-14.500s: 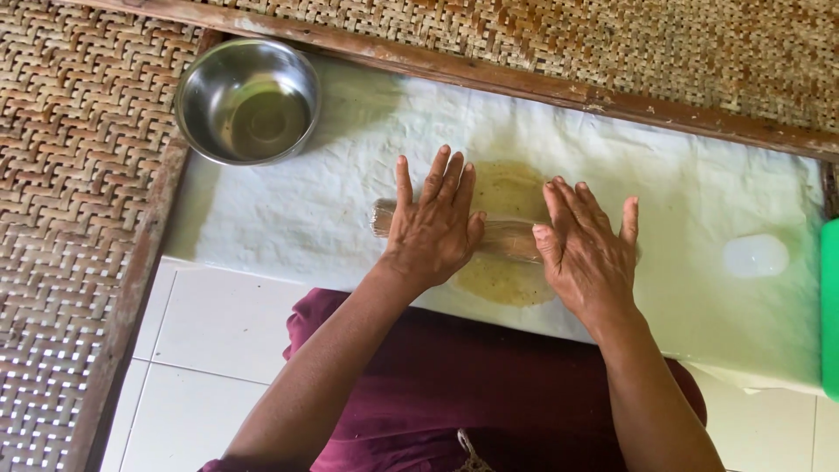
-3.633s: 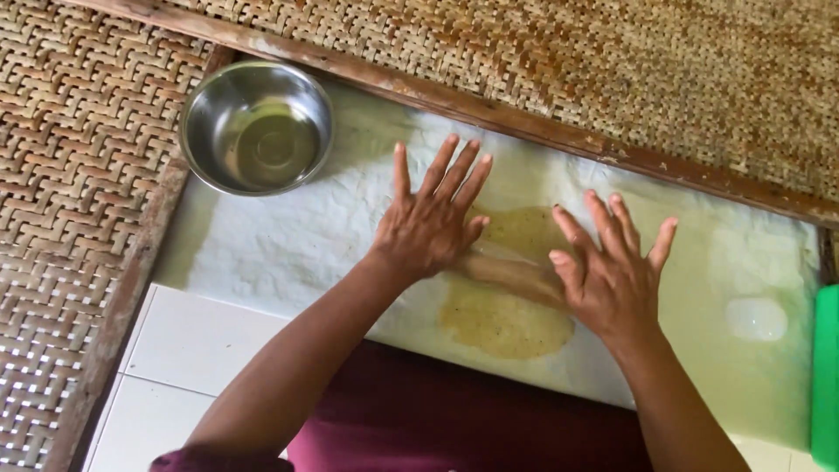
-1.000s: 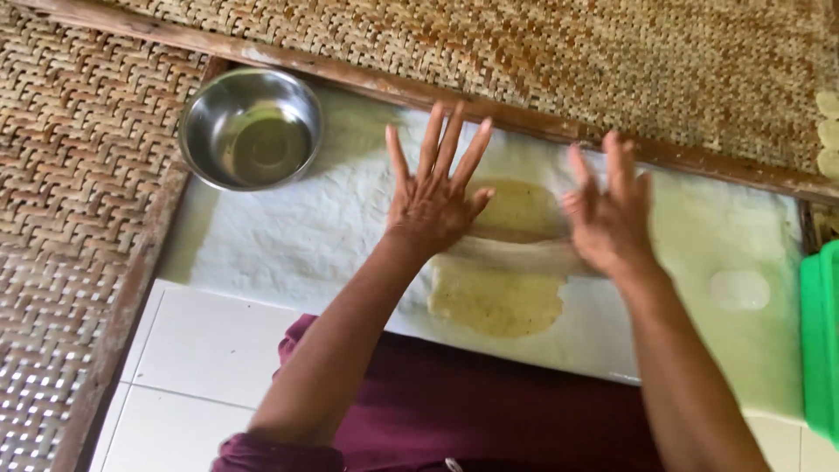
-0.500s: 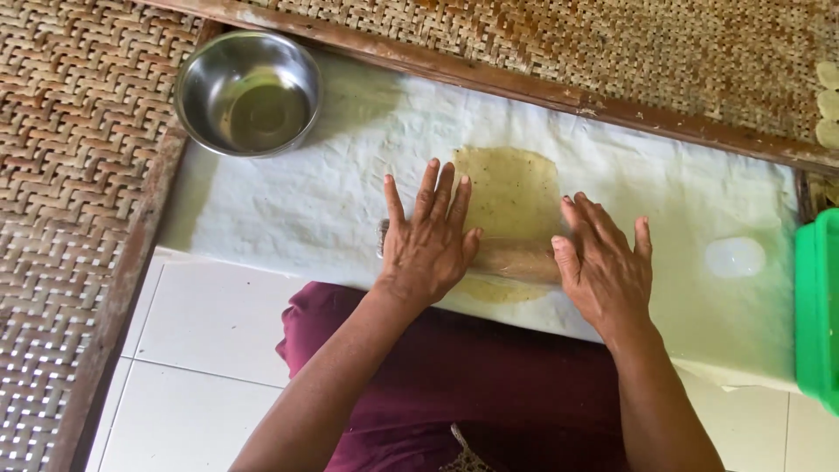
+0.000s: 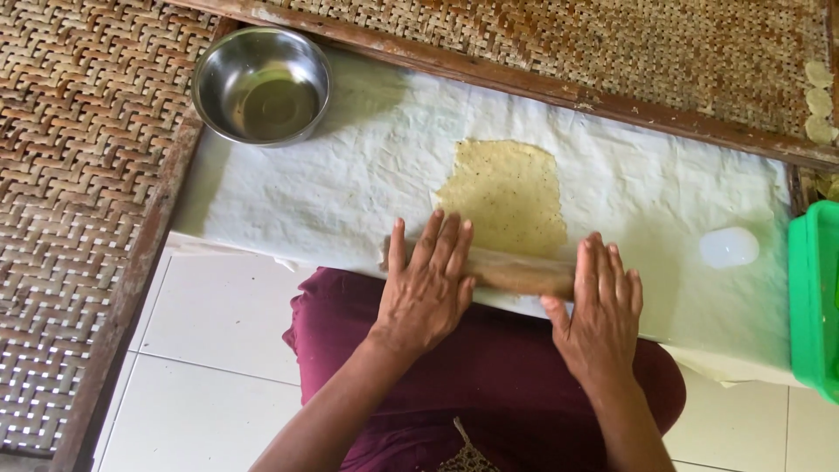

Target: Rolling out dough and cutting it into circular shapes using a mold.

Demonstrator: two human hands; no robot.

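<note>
A thin, flat sheet of yellowish dough lies on a white cloth. A wooden rolling pin rests across the near edge of the dough, close to the cloth's front edge. My left hand presses flat on the pin's left end, fingers spread. My right hand presses flat on its right end. Both palms lie on top of the pin and do not grip it.
A steel bowl holding a little liquid stands at the cloth's far left corner. A small white disc lies on the cloth at right. A green plastic container is at the right edge. Woven mats with wooden frames surround the cloth.
Both hands have drawn the rolling pin back toward me, from the middle of the dough to its near edge. More of the flattened dough now shows beyond the pin.
</note>
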